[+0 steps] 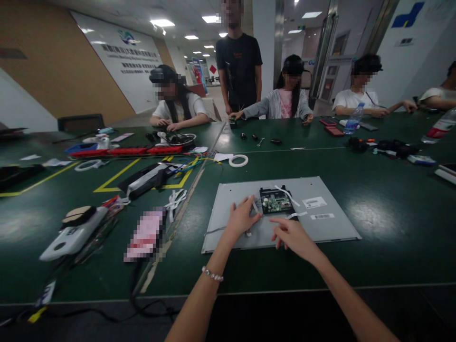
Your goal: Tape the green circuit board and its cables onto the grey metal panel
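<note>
A flat grey metal panel [231, 190], like the back of a display, lies on the table in front of me. A green circuit board [277, 204] in a black frame sits near its middle, with white tape strips [287, 195] at the frame's edge. My left hand [244, 217] rests on the panel left of the board, over thin grey cables [216, 231], thumb and fingers apart. My right hand [290, 236] hovers at the panel's near edge, below the board, index finger stretched out and the others loosely bent. I see nothing held in it.
A roll of white tape [238, 161] lies beyond the panel. On the left are a pink blurred device [146, 235], a white device [73, 235] and a black-and-silver item [146, 180]. Small tools [261, 142] lie farther back. Several people sit or stand across the green table [399, 204].
</note>
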The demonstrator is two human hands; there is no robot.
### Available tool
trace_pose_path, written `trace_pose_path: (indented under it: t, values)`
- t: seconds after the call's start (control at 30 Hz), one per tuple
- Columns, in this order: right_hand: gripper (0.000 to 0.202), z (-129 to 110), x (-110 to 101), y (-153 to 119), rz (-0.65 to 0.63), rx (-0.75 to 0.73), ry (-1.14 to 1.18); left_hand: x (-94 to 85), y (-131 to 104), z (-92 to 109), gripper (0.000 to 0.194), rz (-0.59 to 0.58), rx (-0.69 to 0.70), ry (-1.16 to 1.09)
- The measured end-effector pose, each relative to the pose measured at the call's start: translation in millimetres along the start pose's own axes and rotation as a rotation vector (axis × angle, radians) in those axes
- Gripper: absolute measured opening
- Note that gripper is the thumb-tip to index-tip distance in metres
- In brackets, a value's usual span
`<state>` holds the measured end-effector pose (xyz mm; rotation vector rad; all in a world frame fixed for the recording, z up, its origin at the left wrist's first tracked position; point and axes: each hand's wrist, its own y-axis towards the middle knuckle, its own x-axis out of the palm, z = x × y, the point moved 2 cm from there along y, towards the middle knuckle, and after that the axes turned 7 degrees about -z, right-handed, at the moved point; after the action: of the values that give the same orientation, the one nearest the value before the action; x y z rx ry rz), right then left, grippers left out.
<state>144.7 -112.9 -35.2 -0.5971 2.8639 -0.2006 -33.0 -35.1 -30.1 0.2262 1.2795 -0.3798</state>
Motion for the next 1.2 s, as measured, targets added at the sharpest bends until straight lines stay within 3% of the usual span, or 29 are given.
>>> trace_pose_path:
  t: [0.17,0.3,0.37,0.57,0.7,0.87,1.0,1.2]
  values:
    - [0.044,7,-47,-41,0.122,-0.040,-0.154,-3.4,4,-3,0.080,-0.135,0.020,-0.025]
    - [0.040,24,-94,-60,0.339,-0.089,-0.525,-10.4,5,-10,0.090,-0.229,0.052,-0.067]
    - [0.042,34,-110,-65,0.353,-0.128,-0.739,-14.5,4,-14,0.086,-0.201,0.058,-0.114]
    - [0.060,51,-124,-71,0.047,-0.154,-1.103,-15.5,-1,-28,0.056,0.090,0.061,-0.454]
    - [0.072,53,-123,-70,-0.034,-0.113,-1.160,-17.9,-2,-37,0.043,0.355,0.048,-0.686]
    - [0.072,57,-123,-70,-0.016,-0.080,-1.176,-38.7,-16,-38,0.032,0.748,-0.003,-0.526]
    - [0.070,62,-122,-78,0.052,-0.064,-1.211,-46.1,-25,-37,0.025,0.847,-0.037,-0.355]
    - [0.068,90,-133,-109,0.194,-0.054,-1.304,-43.3,-25,-36,0.023,0.822,0.010,-0.266]
